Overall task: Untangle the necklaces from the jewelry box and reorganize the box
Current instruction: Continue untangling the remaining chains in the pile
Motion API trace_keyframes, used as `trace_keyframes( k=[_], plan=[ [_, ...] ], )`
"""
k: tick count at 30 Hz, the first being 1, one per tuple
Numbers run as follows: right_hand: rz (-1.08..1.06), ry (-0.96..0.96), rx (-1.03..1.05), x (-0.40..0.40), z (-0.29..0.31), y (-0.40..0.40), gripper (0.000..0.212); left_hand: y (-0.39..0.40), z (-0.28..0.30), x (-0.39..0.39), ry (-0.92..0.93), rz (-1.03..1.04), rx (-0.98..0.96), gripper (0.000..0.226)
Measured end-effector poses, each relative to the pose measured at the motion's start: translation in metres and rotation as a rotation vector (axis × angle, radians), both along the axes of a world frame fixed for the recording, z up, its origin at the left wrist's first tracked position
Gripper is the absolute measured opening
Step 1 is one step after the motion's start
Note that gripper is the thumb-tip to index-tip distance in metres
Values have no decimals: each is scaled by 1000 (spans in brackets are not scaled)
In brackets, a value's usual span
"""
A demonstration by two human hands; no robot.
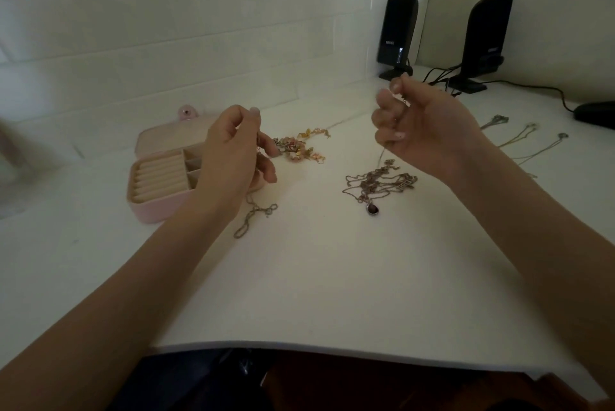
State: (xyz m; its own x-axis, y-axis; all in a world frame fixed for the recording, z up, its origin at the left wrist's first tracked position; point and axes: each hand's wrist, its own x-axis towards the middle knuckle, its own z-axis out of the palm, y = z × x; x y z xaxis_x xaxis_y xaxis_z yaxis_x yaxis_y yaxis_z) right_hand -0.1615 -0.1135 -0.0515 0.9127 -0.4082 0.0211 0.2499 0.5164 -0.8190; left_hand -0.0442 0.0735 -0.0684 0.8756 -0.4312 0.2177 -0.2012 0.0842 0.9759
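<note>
Open pink rectangular jewelry box (156, 177) w/ cream ring rolls sits on white table (316, 277) at 9 o'clock, right under left hand (233, 148), which hides its right end. Left hand's thumb and forefinger pinch a thin silver chain (254, 217) that trails down to 6 o'clock of the hand. Right hand (422, 131), held apart at 2 o'clock, fingers curled, pinches another fine chain hanging to the tangled silver necklace heap w/ dark teardrop pendant (379, 182) just below it. Gold-and-pink beaded tangle (299, 144) lies btwn the hands. Separate thin chains (519, 138) at 3 o'clock, details too faint. Two black speakers (397, 34) at 1 o'clock.
</note>
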Motion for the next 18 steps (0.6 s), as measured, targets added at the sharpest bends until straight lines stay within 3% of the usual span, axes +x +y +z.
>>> trace_keyframes(
  k=[2,5,10,12,15,16,18],
  plan=[
    [-75,111,-160,2,-2,-4,24,0,-1,1,-12,2,2,32],
    [-245,301,-709,5,-7,-2,25,2,-1,2,-30,-20,-12,33],
    [-57,168,-1009,4,-5,23,27,3,5,-6,4,-130,-45,32],
    [-17,226,-1228,5,-9,30,23,2,7,-9,12,-169,-62,30],
    [-155,318,-1642,9,-23,32,8,1,6,-6,22,-209,-87,30],
    [-192,291,-1657,11,-25,34,6,1,6,-5,23,-225,-94,30],
    [-188,174,-1474,13,-24,41,12,-1,4,-4,7,-275,-94,27]
  ],
)
